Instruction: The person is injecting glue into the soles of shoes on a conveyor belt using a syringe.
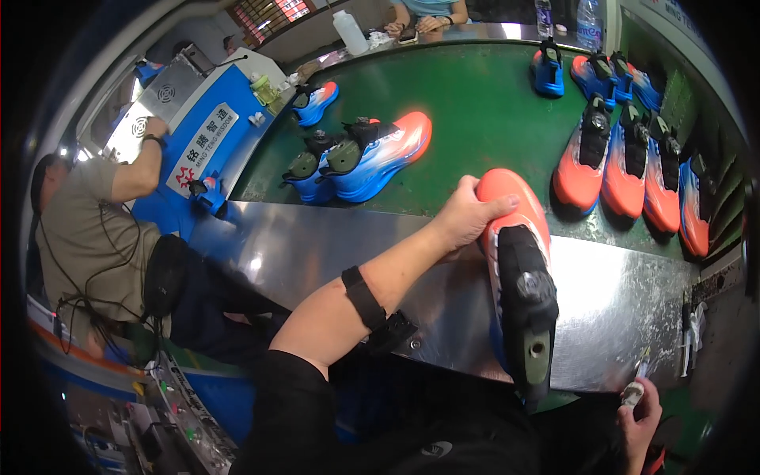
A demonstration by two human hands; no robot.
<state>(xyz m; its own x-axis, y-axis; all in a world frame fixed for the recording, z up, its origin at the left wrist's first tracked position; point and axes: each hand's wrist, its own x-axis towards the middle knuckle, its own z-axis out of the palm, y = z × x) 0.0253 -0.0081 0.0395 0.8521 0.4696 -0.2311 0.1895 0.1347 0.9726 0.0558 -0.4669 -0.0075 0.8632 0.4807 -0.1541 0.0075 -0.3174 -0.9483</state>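
My left hand [467,214] is closed round the coral toe of a sneaker [522,273]. The shoe is raised over the metal table edge, its toe pointing away and its heel toward me. It has a black tongue with a round dial and a dark green heel tab. Low on the right, my right hand [643,419] pinches a small pale tool [632,394] with a thin, light tip; its exact kind is unclear. That hand is apart from the shoe, near the table's front edge.
A pair of sneakers [372,158] stands on the green belt [475,103]. More sneakers [625,162] line its right side. A metal ledge [602,301] runs along the front. At left a person [103,206] works at a blue machine [214,131]; another person's hands [431,24] rest across the belt.
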